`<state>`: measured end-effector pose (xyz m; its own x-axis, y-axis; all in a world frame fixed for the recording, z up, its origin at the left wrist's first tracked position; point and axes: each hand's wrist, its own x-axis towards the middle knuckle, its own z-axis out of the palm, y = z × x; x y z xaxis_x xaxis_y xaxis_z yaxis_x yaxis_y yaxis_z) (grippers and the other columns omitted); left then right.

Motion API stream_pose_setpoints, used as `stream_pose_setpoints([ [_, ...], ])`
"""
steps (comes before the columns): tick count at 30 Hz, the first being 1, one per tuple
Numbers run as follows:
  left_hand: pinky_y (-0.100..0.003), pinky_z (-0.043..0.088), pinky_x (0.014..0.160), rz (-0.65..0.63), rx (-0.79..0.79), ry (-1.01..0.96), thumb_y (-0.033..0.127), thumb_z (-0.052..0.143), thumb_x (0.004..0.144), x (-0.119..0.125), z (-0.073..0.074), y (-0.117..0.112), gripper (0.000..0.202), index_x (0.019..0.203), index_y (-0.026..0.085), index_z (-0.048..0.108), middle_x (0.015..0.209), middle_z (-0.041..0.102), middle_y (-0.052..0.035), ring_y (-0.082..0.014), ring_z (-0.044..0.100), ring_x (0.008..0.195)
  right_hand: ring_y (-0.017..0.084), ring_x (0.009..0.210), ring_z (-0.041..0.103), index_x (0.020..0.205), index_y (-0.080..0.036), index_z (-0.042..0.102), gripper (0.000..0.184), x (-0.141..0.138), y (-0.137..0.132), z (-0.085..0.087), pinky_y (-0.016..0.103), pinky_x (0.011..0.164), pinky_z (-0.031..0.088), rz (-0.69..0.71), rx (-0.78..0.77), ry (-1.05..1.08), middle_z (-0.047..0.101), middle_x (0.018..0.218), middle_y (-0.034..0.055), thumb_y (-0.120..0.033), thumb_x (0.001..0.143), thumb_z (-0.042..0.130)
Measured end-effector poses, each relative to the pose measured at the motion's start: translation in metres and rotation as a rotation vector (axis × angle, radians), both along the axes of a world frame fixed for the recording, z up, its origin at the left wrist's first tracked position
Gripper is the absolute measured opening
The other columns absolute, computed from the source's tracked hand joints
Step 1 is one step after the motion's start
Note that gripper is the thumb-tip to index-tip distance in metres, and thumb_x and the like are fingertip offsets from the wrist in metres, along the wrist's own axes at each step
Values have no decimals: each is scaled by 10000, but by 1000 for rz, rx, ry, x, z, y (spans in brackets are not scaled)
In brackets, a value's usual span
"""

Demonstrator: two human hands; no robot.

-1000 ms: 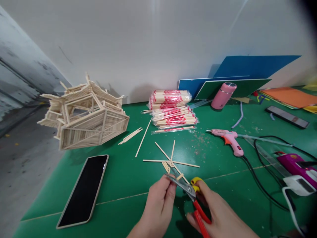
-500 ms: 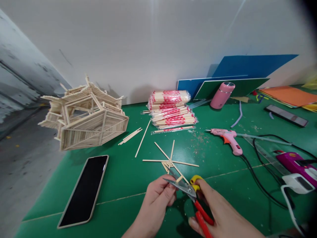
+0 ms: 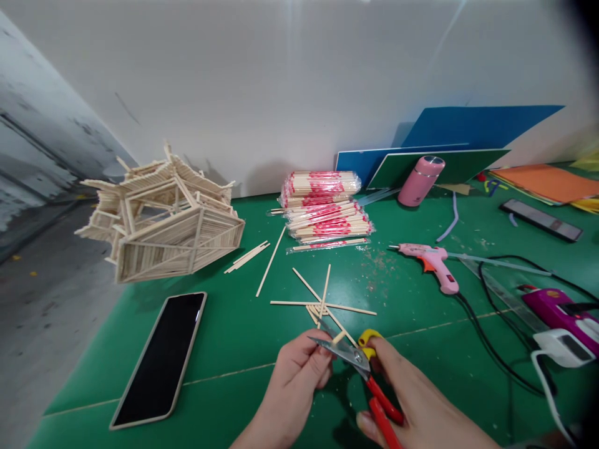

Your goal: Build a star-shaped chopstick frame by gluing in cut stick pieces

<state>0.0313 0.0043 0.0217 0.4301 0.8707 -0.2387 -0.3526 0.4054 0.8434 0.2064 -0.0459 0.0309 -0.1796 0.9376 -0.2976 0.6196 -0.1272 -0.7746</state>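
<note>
My right hand (image 3: 416,386) is closed around scissors (image 3: 358,357) with red handles and a yellow part near the pivot. My left hand (image 3: 297,368) is closed in a pinch on a wooden stick (image 3: 339,337), whose pale end shows between the parted blades. Most of that stick is hidden by my fingers and the scissors. Just beyond the blades, several crossed wooden sticks (image 3: 299,303) lie in a star-like frame with short pieces at its centre. Further left are loose sticks (image 3: 248,257).
A model building of sticks (image 3: 182,237) stands at the left, behind a phone (image 3: 159,362). Wrapped chopsticks (image 3: 327,212) are piled by the wall. On the right lie a pink glue gun (image 3: 430,259) with its cord, a pink bottle (image 3: 421,181) and a purple power strip (image 3: 556,312).
Both hands, the scissors and the stick keep practically the same pose. The whole view has shifted very slightly.
</note>
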Motion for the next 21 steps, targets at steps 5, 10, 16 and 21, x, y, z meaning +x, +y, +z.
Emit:
stream_pose_setpoints([
  [5, -237, 127, 441, 2, -13, 0, 390, 562, 752, 2, 2, -2, 260, 676, 150, 495, 472, 250, 93, -42, 199, 434, 236, 971, 532, 1243, -200, 319, 676, 0, 0, 1, 367, 823, 436, 21, -82, 9, 524, 1114, 116, -362, 648, 596],
  [10, -232, 129, 440, -11, -50, 17, 407, 595, 717, 1, 3, 1, 284, 660, 146, 499, 460, 264, 95, -38, 206, 423, 213, 932, 530, 1212, -177, 319, 633, 0, 0, 6, 352, 828, 426, 48, -163, 5, 525, 1072, 108, -370, 663, 569],
  [16, -230, 132, 439, -142, -217, -116, 299, 590, 730, -3, 9, 8, 231, 590, 139, 501, 365, 249, 116, -17, 145, 349, 269, 1053, 477, 1241, -135, 294, 718, -3, 2, 7, 394, 877, 392, 8, -158, -50, 458, 1195, 165, -381, 633, 586],
  [21, -235, 149, 442, -209, -313, -176, 240, 567, 733, -5, 12, 9, 206, 565, 153, 484, 340, 216, 122, -21, 144, 317, 240, 956, 546, 1152, -142, 380, 594, -7, 4, 4, 345, 810, 443, 3, -42, -4, 550, 1079, 143, -333, 631, 593],
])
